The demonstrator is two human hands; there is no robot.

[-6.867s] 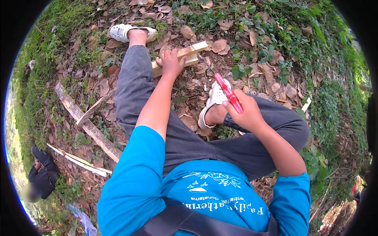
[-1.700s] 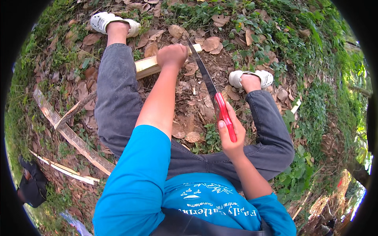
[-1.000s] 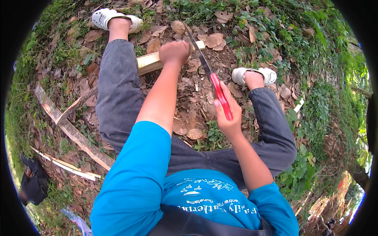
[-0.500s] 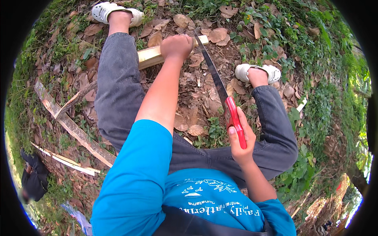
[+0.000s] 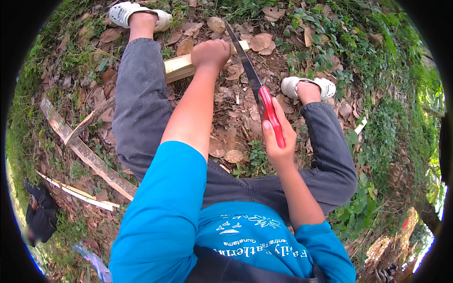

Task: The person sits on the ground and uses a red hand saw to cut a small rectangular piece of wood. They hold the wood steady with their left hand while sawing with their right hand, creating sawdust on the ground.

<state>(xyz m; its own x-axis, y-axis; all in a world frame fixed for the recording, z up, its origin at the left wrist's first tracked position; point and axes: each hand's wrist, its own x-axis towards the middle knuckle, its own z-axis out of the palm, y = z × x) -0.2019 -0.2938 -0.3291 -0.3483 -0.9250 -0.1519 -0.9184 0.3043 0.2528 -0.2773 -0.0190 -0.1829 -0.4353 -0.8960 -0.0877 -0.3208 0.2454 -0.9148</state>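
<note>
My left hand (image 5: 211,55) is closed over a pale piece of wood (image 5: 179,64), which runs from beside my left shin toward the right. Its short right end (image 5: 241,46) sticks out past my fist. In my right hand (image 5: 280,134) is a hand saw (image 5: 253,70), held by its red handle with the thumb along the side. The long dark blade slants up and to the left, crossing the wood just right of my left fist. Whether the teeth sit in a cut is too small to tell.
Dry leaves and green plants cover the ground. A barked branch (image 5: 89,158) and split pale strips (image 5: 78,192) lie at the left. My feet in white clogs (image 5: 309,88) are planted wide apart. A person in dark clothing (image 5: 42,212) is at the far left edge.
My right hand has pushed the saw forward and slightly left, so its tip reaches farther past the wood. My left hand stays on the wood, almost unmoved.
</note>
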